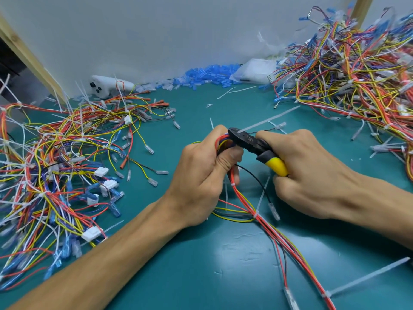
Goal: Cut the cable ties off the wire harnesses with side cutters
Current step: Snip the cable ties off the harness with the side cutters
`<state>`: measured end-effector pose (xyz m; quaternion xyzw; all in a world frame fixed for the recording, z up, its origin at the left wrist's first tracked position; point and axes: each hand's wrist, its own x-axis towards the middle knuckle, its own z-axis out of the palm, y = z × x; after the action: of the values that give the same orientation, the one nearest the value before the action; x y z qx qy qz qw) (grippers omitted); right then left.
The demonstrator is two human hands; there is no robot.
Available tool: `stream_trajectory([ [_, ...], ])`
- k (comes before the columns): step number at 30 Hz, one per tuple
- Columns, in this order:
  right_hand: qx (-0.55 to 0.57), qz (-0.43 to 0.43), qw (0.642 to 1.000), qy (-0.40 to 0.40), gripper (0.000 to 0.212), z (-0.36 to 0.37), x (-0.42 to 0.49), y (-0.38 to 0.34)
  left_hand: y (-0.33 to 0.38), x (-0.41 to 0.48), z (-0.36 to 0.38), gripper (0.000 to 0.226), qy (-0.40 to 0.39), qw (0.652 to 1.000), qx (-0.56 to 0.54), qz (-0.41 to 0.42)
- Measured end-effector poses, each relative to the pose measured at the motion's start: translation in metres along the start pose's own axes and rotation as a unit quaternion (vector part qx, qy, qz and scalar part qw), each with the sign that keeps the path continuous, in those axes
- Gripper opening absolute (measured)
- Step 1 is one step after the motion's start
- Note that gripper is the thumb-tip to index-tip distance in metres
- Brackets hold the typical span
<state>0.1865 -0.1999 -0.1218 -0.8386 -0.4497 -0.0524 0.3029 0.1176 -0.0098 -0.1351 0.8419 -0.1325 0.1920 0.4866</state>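
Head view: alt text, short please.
The left hand grips a wire bundle while the right hand holds yellow-handled cutters at a white cable tie on it, above a green mat. Piles of coloured wires lie at both sides.

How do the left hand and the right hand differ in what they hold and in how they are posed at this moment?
The left hand grips the wire harness, while the right hand grips the yellow-handled side cutters. The left hand's thumb faces the camera, pressed on the wires; the right hand shows its back. Both have curled fingers and meet over the green mat, where the cutters' tip reaches a white cable tie.
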Motion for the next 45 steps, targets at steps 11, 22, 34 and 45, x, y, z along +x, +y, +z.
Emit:
stream_trajectory([
  [11, 0.069, 0.051, 0.996, 0.037, 0.011, -0.006, 0.004, -0.002, -0.01, 0.004, -0.002, 0.03, 0.031, 0.996, -0.081, -0.018],
  [22, 0.075, 0.089, 0.992, 0.052, 0.018, -0.013, 0.007, 0.004, -0.014, 0.009, -0.008, 0.024, 0.107, 0.979, -0.172, 0.0],
  [34, 0.13, 0.109, 0.985, 0.027, 0.022, -0.018, 0.008, 0.006, -0.007, 0.015, -0.014, 0.005, 0.146, 0.987, -0.047, 0.05],
  [45, 0.33, 0.124, 0.935, 0.027, 0.012, -0.009, 0.008, 0.006, -0.015, 0.012, -0.01, 0.023, 0.139, 0.984, -0.097, 0.051],
])
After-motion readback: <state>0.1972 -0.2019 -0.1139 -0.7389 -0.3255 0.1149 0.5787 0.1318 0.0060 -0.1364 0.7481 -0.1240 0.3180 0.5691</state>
